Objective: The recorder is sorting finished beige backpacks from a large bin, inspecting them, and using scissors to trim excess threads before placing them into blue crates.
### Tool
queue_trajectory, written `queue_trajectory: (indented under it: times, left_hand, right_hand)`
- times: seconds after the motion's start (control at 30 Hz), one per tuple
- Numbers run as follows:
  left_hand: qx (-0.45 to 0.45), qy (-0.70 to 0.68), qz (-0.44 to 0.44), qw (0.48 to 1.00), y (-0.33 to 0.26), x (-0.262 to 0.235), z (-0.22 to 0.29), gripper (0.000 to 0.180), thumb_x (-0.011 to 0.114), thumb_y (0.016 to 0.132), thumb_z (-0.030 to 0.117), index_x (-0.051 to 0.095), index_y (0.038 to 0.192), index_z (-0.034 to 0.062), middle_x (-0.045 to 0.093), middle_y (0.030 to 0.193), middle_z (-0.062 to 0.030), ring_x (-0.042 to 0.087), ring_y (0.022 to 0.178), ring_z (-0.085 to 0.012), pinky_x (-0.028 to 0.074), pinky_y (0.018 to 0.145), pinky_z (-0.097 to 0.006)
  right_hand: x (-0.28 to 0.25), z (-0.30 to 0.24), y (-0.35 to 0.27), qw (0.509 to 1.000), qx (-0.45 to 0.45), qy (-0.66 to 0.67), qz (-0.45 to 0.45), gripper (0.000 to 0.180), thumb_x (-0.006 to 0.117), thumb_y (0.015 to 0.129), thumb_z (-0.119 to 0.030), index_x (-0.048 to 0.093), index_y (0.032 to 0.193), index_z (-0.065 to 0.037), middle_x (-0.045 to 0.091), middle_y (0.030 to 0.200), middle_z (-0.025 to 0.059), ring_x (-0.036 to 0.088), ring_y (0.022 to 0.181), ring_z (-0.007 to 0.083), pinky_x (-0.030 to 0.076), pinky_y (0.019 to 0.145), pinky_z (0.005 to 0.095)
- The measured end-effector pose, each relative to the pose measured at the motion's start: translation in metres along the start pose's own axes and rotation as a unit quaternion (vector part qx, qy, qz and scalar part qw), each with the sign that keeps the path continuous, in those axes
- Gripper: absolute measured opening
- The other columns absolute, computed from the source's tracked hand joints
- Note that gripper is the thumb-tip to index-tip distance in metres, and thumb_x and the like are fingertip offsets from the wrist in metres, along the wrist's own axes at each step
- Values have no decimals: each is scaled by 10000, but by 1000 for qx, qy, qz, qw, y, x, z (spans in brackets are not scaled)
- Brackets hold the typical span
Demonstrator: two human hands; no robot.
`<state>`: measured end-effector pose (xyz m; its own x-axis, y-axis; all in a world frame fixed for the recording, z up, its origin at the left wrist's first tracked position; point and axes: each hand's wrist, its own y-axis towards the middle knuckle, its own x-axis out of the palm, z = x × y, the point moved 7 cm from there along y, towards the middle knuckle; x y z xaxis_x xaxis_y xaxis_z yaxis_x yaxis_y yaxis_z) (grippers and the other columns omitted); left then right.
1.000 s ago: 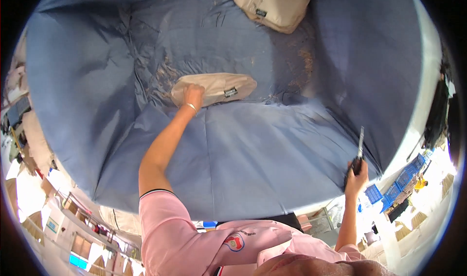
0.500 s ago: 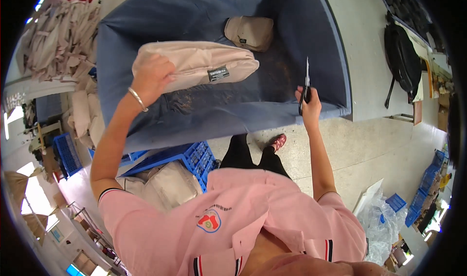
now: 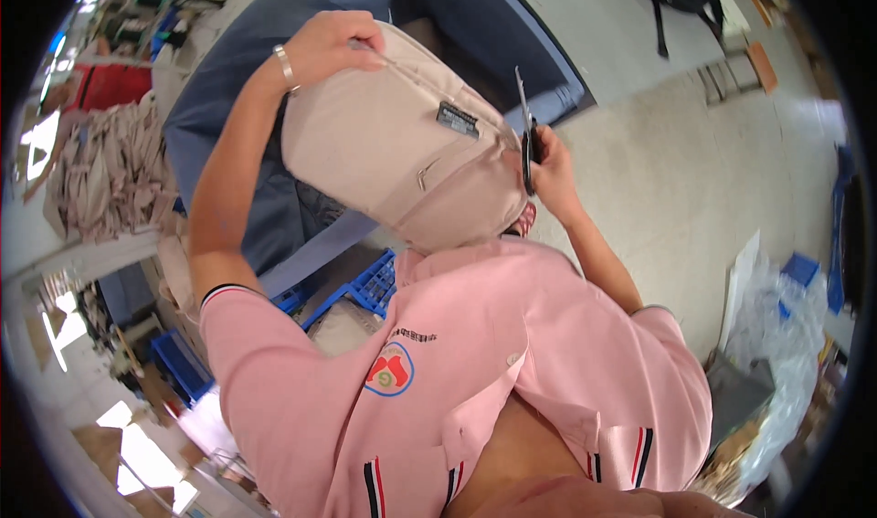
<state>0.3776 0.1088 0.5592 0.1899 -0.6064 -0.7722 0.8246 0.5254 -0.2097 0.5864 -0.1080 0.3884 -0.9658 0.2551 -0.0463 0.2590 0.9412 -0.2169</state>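
Note:
A pale beige backpack [image 3: 365, 143] is held up in front of my chest, tilted, with a dark label [image 3: 458, 119] and a short zip on the face I see. My left hand [image 3: 333, 47] is closed on its upper edge. In my right hand [image 3: 555, 175] is a pair of scissors [image 3: 527, 143] with black handles, the blades pointing up and away from me. The right fingers are close against the backpack's right side; whether they also grip its fabric I cannot tell.
Behind the backpack stands a large bin [image 3: 215, 143] lined with blue-grey cloth. A blue plastic crate [image 3: 375, 280] holding beige items is below it. Beige fabric pieces [image 3: 114, 171] hang at the left. Clear plastic wrap [image 3: 790, 335] lies at the right, and a black bag [image 3: 676, 2] at the top right.
The backpack has come up out of the bin toward my chest and turned its face to me. My right hand with the scissors is now beside it. The view has shifted.

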Motion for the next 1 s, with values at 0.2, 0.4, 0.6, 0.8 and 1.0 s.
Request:
queue_trajectory:
  times: [0.2,0.4,0.6,0.8,1.0]
  left_hand:
    - [55,-83,-44,994,111,106,-47,200,723,772,198,707,900,46,606,902,-28,585,880,-153,456,822,-267]
    - [10,-59,-110,992,150,147,-52,167,692,789,196,702,903,75,612,958,-20,558,972,-166,440,882,-284]
    - [129,-14,-55,990,133,138,-28,125,670,801,174,676,877,75,620,938,-39,546,968,-217,433,890,-313]
    - [129,-26,-27,991,114,123,-27,93,662,820,164,664,888,100,599,912,-13,515,976,-203,412,907,-301]
    - [138,-49,-13,989,102,117,-20,87,669,822,161,666,884,100,595,901,-6,514,980,-190,409,908,-295]
  right_hand:
    - [-46,84,-7,994,64,49,73,311,794,763,-175,541,886,-42,494,704,-50,438,611,49,364,545,223]
    - [-62,91,-15,970,-4,-219,105,477,747,799,-416,543,882,7,492,621,49,441,570,183,385,545,320]
    - [-59,70,-25,940,-53,-331,55,637,635,807,-603,530,955,8,580,906,190,593,792,404,474,668,454]
    - [-47,57,-16,928,-45,-369,-22,652,620,803,-626,515,950,1,563,922,180,593,838,405,483,689,464]
    - [-31,28,-7,906,-78,-415,-28,624,618,809,-616,514,920,-11,576,893,169,603,807,374,493,673,449]
